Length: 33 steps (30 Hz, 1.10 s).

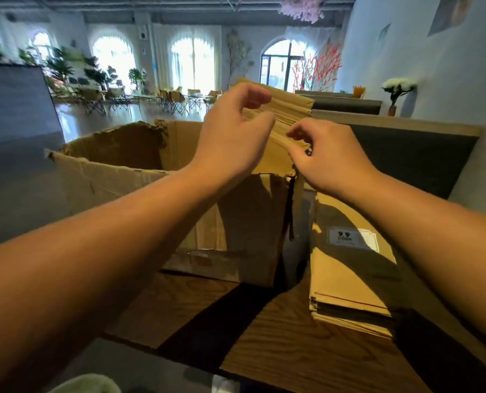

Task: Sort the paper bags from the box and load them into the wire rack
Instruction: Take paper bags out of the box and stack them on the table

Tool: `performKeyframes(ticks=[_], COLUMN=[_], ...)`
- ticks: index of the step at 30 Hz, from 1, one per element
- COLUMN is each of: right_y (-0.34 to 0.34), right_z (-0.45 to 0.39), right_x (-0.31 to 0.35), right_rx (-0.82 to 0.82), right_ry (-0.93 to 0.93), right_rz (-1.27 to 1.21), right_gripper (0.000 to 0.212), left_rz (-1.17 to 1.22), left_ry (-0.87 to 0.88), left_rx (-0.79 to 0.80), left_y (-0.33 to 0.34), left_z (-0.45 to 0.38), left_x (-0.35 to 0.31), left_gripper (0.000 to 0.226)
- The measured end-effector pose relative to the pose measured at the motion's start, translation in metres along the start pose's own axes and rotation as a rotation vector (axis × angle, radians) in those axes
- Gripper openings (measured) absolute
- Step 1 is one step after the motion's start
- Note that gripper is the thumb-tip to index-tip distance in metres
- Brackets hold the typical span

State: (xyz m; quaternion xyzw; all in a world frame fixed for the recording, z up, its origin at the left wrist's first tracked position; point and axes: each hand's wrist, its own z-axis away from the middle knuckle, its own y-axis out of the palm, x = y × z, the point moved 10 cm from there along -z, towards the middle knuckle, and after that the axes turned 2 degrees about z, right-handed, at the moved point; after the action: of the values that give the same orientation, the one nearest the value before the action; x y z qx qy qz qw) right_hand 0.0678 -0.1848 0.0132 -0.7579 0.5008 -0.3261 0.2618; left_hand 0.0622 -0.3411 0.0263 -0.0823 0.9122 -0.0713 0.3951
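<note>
The left forearm is stretched in from the lower left, crossing over the near wall of the cardboard box (117,177), with the left hand (230,137) raised above the box's right end. Its fingers are curled over, and the upper edge of a bundle of paper bags (284,114) looks to be pinched between thumb and fingers, though the exact contact is a bit blurred.

The box itself is a pretty beat-up one, torn along the top rim and split at its right corner, and it's parked on the wooden tabletop (293,350). Its inside is mostly in shadow, so what's left in there can't be made out.

The bundle is held up on edge above the box's right corner, sandwiched between the two hands, with the layered edges fanned toward the camera.

The right hand (329,160) is brought in from the lower right, sitting a touch lower than the left, and the bundle's lower right edge is nipped between its thumb and curled fingertips.

Just right of the box, under the right forearm, a second stack of flat bags (349,279) is laid on the tabletop, with a white label (349,236) seen on the top one.
</note>
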Motion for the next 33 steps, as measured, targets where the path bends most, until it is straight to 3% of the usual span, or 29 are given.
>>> performKeyframes(ticks=[6, 10, 13, 18, 27, 31, 33], right_y=[0.047, 0.062, 0.064, 0.067, 0.056, 0.031, 0.014], right_z=[-0.048, -0.060, -0.060, -0.059, -0.045, -0.044, -0.043], right_x=[0.009, 0.014, 0.011, 0.013, 0.027, 0.033, 0.033], right_rx=[0.253, 0.247, 0.198, 0.202, 0.218, 0.062, -0.018], right_ry=[0.063, 0.026, 0.043, 0.068, -0.004, -0.010, 0.019], right_rz=[0.259, 0.466, 0.492, 0.463, 0.163, 0.033, -0.034], right_gripper=[0.028, 0.022, 0.020, 0.025, 0.027, 0.020, 0.018], left_rz=[-0.280, -0.064, -0.043, 0.001, -0.044, -0.082, -0.092], left_ry=[-0.205, -0.470, -0.496, -0.610, -0.502, -0.335, -0.240], left_rx=[0.103, 0.129, 0.111, 0.131, 0.053, -0.079, -0.133], left_y=[-0.010, -0.008, -0.014, -0.014, -0.024, -0.038, -0.045], left_z=[-0.039, -0.033, -0.032, -0.022, -0.026, -0.028, -0.028], left_x=[0.047, 0.081, 0.085, 0.096, 0.078, 0.060, 0.049], left_gripper=[0.031, 0.018, 0.026, 0.020, 0.025, 0.003, 0.024])
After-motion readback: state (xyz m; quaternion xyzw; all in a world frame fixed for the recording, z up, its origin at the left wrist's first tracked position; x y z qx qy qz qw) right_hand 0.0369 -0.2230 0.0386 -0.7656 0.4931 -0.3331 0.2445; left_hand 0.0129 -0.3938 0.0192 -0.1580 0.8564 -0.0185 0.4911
